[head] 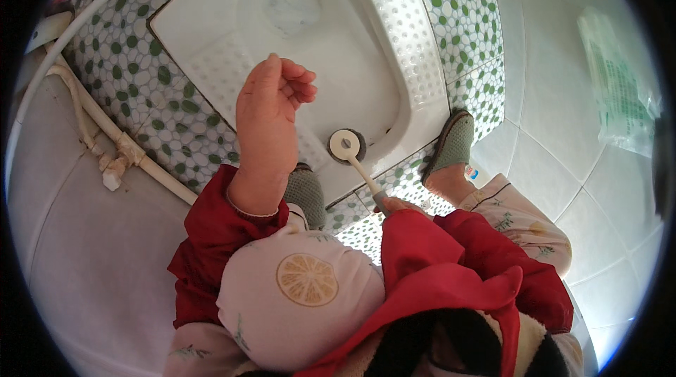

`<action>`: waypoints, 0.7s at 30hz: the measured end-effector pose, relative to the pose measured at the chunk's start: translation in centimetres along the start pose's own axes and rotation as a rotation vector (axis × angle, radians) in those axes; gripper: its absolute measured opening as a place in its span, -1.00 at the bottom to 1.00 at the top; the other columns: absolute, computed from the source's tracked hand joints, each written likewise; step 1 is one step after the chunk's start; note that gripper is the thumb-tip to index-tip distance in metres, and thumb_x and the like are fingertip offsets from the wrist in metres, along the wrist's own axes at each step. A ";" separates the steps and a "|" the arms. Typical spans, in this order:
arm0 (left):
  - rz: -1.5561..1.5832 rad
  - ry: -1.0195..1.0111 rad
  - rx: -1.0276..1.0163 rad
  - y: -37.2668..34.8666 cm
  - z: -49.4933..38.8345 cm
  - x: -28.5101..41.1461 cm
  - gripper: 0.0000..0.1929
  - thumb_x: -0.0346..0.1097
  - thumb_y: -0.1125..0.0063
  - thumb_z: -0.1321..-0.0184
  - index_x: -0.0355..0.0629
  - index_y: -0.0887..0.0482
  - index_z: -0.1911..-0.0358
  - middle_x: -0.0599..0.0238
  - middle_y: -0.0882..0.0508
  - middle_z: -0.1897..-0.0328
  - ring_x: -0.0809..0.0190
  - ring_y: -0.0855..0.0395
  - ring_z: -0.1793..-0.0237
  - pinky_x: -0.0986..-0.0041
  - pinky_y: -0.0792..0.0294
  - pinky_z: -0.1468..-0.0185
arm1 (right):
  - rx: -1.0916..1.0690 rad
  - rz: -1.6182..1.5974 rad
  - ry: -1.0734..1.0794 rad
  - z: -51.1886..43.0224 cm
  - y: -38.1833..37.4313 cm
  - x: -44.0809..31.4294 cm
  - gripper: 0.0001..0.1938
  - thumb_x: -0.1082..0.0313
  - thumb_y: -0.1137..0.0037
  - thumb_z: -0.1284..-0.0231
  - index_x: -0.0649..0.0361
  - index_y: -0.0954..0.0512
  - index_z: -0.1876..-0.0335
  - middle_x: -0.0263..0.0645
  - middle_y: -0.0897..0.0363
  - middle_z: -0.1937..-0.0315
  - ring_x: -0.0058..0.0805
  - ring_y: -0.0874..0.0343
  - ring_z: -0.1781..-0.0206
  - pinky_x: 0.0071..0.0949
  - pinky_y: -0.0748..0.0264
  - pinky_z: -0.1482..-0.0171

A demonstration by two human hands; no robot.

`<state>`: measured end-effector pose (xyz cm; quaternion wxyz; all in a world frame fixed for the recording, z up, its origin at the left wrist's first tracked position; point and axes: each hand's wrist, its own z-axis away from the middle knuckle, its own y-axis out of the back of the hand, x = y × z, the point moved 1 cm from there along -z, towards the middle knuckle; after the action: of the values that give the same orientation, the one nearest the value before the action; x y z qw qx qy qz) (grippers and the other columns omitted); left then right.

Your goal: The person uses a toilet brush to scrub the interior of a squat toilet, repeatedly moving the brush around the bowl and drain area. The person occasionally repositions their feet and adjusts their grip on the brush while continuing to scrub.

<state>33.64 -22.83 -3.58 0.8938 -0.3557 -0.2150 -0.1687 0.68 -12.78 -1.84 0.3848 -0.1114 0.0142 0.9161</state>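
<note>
A white ceramic squat toilet (369, 65) is set in the floor before me. My left hand (269, 118) is raised above its left side, its fingers loosely curled and nothing visible in them. My right hand (404, 204), partly hidden by the red sleeve, grips the grey end of a long-handled cleaning brush (359, 168). The brush's round cream head (344, 144), with dark bristles around it, rests at the near end of the toilet basin. A whitish patch shows at the bottom of the basin's far part.
My feet, in grey-green slippers (306, 197), stand either side of the brush. On the left, a white hose (79, 33) arcs over a wall pipe (163, 179) with a fitting. Green-and-white pebble-pattern tiles (465, 23) surround the toilet. A clear plastic bag (618, 86) hangs at the right wall.
</note>
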 end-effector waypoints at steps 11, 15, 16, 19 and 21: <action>-0.067 -0.091 0.068 0.7 0.2 1.3 -0.76 -0.19 0.13 -0.24 -0.19 -0.49 0.44 0.29 -0.54 0.45 0.32 -0.45 0.42 0.49 -0.32 0.24 | 0.181 0.735 -0.001 0.4 2.2 3.4 -0.70 0.09 0.23 -0.25 0.23 -0.26 0.26 0.09 -0.48 0.48 0.05 -0.48 0.34 -0.05 -0.33 0.32; -0.019 -0.056 0.015 0.4 0.2 0.8 -0.76 -0.19 0.12 -0.24 -0.19 -0.49 0.44 0.29 -0.53 0.44 0.32 -0.44 0.40 0.49 -0.32 0.24 | 0.120 0.643 -0.008 0.1 3.2 1.7 -0.69 0.07 0.23 -0.25 0.22 -0.27 0.28 0.10 -0.48 0.43 0.00 -0.51 0.28 -0.08 -0.35 0.28; -0.024 -0.062 0.010 0.5 0.3 0.7 -0.76 -0.19 0.12 -0.24 -0.19 -0.49 0.44 0.29 -0.53 0.44 0.32 -0.44 0.40 0.49 -0.32 0.24 | 0.193 0.804 -0.127 0.3 4.5 -1.5 -0.69 0.07 0.23 -0.25 0.23 -0.27 0.26 0.13 -0.48 0.41 0.01 -0.51 0.30 -0.07 -0.37 0.29; -0.051 -0.103 0.034 1.0 0.3 1.2 -0.76 -0.19 0.13 -0.24 -0.20 -0.50 0.44 0.28 -0.54 0.44 0.32 -0.45 0.41 0.49 -0.33 0.25 | 0.261 1.018 -0.100 2.0 5.7 -5.0 -0.71 0.12 0.22 -0.25 0.23 -0.28 0.19 0.14 -0.45 0.40 0.02 -0.51 0.38 -0.03 -0.39 0.34; -0.088 -0.132 0.090 1.0 0.2 1.4 -0.74 -0.19 0.15 -0.26 -0.21 -0.50 0.45 0.28 -0.56 0.46 0.33 -0.48 0.43 0.50 -0.35 0.26 | 0.217 0.955 0.102 1.1 4.3 2.8 -0.73 0.16 0.21 -0.25 0.23 -0.29 0.17 0.09 -0.44 0.42 -0.03 -0.50 0.37 -0.10 -0.40 0.33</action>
<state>35.26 -22.17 -3.28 0.8845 -0.3156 -0.2963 -0.1740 -4.48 -13.68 -1.60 -0.0698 -0.0963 0.1778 0.9769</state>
